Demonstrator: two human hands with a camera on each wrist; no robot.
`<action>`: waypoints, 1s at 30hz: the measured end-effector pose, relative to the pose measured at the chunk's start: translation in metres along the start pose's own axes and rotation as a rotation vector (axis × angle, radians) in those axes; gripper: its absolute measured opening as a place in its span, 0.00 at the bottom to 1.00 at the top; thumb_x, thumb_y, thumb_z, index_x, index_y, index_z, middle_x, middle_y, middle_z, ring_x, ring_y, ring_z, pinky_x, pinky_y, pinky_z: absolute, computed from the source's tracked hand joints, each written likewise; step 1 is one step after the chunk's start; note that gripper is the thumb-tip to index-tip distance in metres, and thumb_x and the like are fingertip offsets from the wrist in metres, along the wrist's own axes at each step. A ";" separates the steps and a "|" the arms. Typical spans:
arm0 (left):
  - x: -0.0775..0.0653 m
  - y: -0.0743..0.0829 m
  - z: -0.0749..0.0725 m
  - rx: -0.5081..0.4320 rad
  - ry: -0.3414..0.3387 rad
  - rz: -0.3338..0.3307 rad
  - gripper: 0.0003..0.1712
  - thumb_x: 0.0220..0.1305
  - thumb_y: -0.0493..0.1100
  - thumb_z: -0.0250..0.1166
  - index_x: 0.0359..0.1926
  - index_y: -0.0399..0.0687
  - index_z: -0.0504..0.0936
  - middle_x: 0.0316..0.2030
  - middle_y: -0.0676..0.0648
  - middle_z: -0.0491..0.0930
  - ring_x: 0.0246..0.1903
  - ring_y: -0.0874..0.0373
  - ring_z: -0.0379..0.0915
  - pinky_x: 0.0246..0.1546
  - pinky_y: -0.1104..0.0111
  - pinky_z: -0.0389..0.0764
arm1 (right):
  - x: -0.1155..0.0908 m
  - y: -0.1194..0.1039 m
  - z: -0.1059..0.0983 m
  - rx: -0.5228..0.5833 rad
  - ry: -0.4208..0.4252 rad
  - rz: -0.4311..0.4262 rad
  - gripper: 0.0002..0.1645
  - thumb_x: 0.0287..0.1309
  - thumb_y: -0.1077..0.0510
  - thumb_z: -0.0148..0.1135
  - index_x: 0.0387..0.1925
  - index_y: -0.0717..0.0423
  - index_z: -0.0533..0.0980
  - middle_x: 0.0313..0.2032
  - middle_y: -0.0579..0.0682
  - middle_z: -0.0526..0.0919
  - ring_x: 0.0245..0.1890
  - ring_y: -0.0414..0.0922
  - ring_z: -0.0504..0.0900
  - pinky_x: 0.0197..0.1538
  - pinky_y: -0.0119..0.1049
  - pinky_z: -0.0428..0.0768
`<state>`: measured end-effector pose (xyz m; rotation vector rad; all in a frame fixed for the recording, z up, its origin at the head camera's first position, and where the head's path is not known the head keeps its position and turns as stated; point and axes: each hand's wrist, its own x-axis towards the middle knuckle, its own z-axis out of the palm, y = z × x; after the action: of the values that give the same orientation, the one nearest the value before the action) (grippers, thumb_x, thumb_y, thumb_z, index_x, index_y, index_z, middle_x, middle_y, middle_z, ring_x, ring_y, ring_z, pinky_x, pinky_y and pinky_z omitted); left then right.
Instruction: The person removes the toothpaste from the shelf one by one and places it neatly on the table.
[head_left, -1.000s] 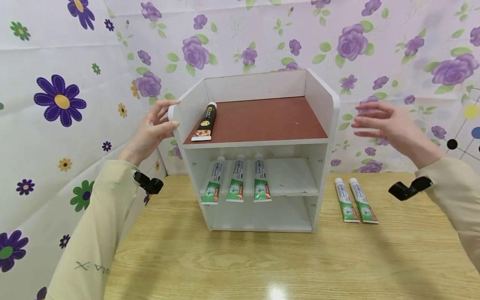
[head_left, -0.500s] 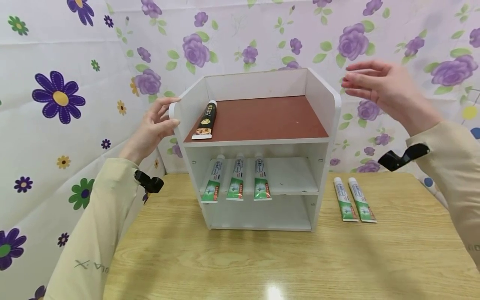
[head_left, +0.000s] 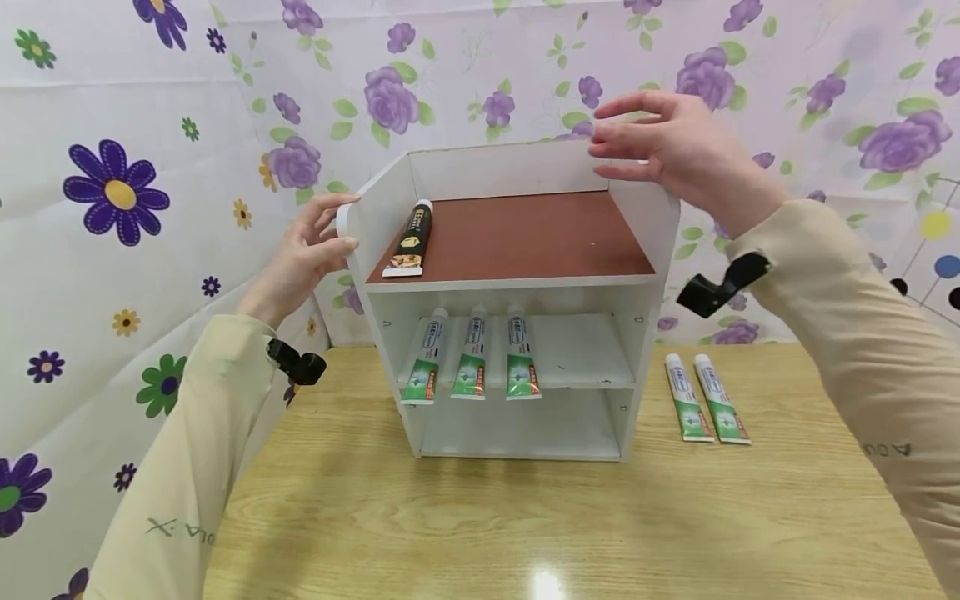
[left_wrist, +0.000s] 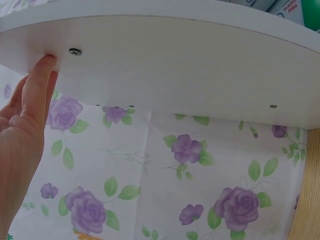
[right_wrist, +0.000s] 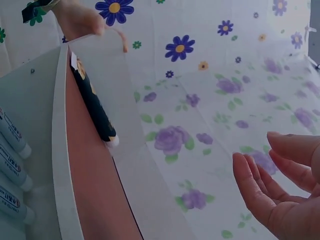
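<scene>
A small white shelf unit (head_left: 637,333) with a reddish-brown top stands on the table. My left hand (head_left: 303,250) holds the rounded front edge of its left side panel, some fingers against the outer face in the left wrist view. My right hand (head_left: 667,142) is in the air before the right side panel's upper part, fingers spread and slightly bent, holding nothing. A black toothpaste tube (head_left: 410,240) lies on the top at the left. On the middle shelf lie a left toothpaste tube (head_left: 425,358), a centre toothpaste tube (head_left: 471,354) and a right toothpaste tube (head_left: 521,354), all green and white.
Two more green-and-white tubes, a left toothpaste tube (head_left: 688,398) and a right toothpaste tube (head_left: 721,398), lie side by side on the wooden table (head_left: 465,525), right of the unit. Flower-patterned cloth (head_left: 487,75) hangs behind and at the left.
My right hand has risen from beside the unit, then moved left to its upper right corner. My left hand stays on the left panel. The tubes have not moved.
</scene>
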<state>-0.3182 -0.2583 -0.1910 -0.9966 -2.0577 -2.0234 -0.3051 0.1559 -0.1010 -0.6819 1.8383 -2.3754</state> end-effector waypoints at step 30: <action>0.002 -0.003 -0.002 0.010 0.002 0.025 0.25 0.60 0.30 0.55 0.57 0.55 0.68 0.60 0.42 0.58 0.49 0.50 0.64 0.38 0.65 0.74 | 0.059 0.096 0.105 -0.282 -0.182 0.241 0.22 0.54 0.73 0.56 0.53 0.67 0.69 0.50 0.64 0.72 0.47 0.54 0.74 0.43 0.40 0.75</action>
<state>-0.3220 -0.2588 -0.1917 -1.0123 -2.0425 -1.9992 -0.3391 0.0150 -0.1524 -0.6310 2.0618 -1.8646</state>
